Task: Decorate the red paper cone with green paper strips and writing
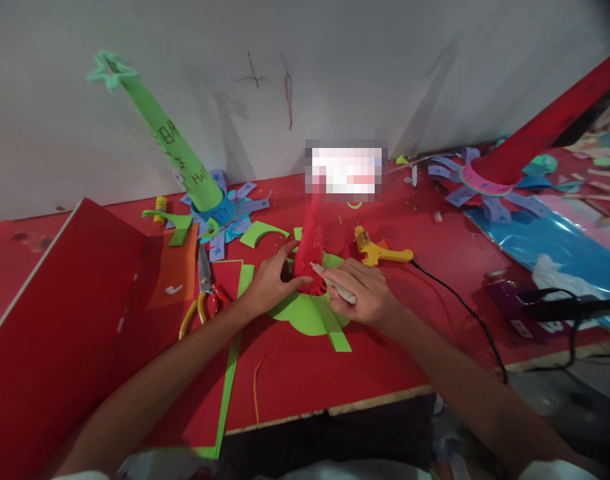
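A red paper tube [312, 233] stands upright on green scallop-edged paper [305, 315], its top hidden behind a blurred patch. Around the lower left of the tube, my left hand [272, 280] steadies it between thumb and fingers. Between the fingers of my right hand [362, 288] is a white marker pen [341, 285], its tip against the tube's lower front. Faint pale marks show on the red surface. A green paper strip [335, 327] sticks out of the base toward me.
Right of the tube lies a yellow glue gun [379, 250] with its black cord. Scissors [203, 277] and pliers [213, 299] lie left. Decorated green [172, 143] and red [549, 127] paper cones stand behind. A purple box [519, 310] with cables sits right; a red folder [59, 327] left.
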A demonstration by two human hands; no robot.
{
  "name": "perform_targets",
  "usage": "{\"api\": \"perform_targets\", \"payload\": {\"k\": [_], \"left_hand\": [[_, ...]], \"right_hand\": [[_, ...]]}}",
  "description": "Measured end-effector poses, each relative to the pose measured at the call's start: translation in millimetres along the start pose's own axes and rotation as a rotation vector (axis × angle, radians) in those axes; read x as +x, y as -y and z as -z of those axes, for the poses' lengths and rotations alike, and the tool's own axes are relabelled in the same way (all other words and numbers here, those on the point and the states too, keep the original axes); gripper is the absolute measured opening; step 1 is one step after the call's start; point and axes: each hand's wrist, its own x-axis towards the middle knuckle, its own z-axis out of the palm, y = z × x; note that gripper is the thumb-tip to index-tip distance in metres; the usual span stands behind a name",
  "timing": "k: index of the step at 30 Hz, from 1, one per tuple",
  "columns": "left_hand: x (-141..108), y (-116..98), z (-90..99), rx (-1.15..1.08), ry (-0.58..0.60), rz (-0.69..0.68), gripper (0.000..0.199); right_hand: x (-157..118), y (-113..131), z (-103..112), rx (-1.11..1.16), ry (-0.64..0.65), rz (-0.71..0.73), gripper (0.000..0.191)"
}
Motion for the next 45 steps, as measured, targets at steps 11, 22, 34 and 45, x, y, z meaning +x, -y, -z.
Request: {"api": "perform_targets", "payload": {"k": [11,22,34,45], "left_hand": [[-0.2,-1.2,-0.4,0.003,0.002,0.007,0.081],[-0.6,-7.5,1.6,-0.026,0.014,0.021,0.079],[-0.4,-5.5,1.3,-0.033,0.008,0.003,0.075],[-0.5,-6.4,1.9,-0.025,0.018,0.013,0.077]], "right_hand": [[-3.2,-1.3,-2.4,-0.003,0.005,-0.028,0.027],[-4.5,0.8,1.0,0.07,0.042,0.026,0.038],[-1.9,0.2,-1.0,0.047,0.071,0.079,0.04],[-3.8,-0.4,-3.6,0.073,0.047,0.058,0.042]]}}
